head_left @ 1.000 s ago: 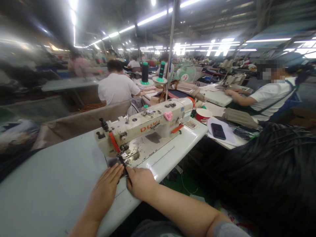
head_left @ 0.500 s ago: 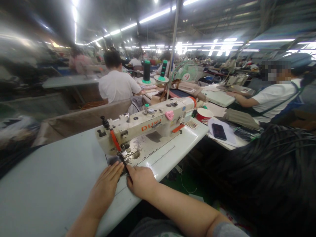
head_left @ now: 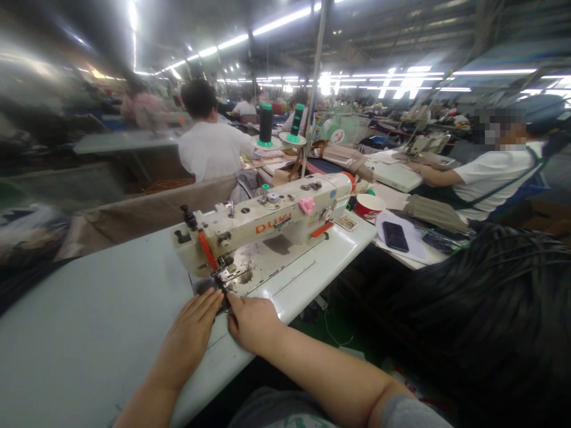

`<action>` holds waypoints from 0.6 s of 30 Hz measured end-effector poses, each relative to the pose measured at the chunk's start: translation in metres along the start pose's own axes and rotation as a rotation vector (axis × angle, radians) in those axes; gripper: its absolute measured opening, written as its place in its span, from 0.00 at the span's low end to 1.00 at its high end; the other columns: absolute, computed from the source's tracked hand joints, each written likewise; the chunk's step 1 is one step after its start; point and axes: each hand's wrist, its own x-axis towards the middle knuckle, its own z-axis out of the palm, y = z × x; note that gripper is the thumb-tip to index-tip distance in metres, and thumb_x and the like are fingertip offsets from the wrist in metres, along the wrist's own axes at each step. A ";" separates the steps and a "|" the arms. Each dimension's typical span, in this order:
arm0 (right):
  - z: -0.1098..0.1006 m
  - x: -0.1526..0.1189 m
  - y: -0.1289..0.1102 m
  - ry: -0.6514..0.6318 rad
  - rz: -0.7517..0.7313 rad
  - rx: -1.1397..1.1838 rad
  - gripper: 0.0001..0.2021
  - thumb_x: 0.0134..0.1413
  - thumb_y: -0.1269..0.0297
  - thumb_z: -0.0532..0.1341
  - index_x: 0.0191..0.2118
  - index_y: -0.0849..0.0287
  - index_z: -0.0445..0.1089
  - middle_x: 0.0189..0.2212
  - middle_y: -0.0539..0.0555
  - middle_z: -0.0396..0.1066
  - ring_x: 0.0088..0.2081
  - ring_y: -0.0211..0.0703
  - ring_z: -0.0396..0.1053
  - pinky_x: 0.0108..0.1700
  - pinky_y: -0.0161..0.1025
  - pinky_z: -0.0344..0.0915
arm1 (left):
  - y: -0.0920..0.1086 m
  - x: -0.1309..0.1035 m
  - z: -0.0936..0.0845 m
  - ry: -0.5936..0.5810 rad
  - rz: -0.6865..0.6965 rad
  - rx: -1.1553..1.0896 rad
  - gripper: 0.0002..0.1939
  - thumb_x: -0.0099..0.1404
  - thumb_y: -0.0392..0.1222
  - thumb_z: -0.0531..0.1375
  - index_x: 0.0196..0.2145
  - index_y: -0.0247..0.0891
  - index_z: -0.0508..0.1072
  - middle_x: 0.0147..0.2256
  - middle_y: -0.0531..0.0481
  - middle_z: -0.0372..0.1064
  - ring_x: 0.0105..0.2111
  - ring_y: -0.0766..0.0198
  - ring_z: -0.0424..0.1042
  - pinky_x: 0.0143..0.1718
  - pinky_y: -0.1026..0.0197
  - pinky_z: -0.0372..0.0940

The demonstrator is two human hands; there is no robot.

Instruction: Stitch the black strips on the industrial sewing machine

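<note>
My left hand (head_left: 191,327) lies flat at the needle end of a white sewing machine (head_left: 263,224), fingers straight and close together. Under its fingertips and beside the presser foot is a small dark piece (head_left: 224,302), which looks like fabric or strap; most of it is hidden. My right hand (head_left: 256,324) is closed, with thumb and forefinger at the near right edge of the same piece. The fingertips of both hands almost meet there. The machine's bed is set into a pale tabletop (head_left: 98,321).
Two thread cones (head_left: 266,126) stand behind the machine. To the right are a red-and-white tub (head_left: 369,206), a phone (head_left: 395,236) on paper, and a large heap of black strips (head_left: 499,297). Co-workers in white shirts sit ahead and at right. A green fan (head_left: 336,126) stands behind.
Both hands stay almost in place at the needle end, the left fingers a touch lower against the dark piece. The view has shifted slightly. The co-worker ahead has moved an arm.
</note>
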 end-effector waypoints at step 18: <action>0.000 0.000 0.052 0.253 -0.003 0.165 0.12 0.63 0.69 0.58 0.48 0.56 0.76 0.43 0.55 0.82 0.41 0.46 0.79 0.45 0.38 0.69 | 0.017 0.016 -0.022 -0.062 -0.093 -0.063 0.24 0.75 0.31 0.49 0.63 0.39 0.70 0.63 0.45 0.70 0.66 0.59 0.65 0.69 0.47 0.59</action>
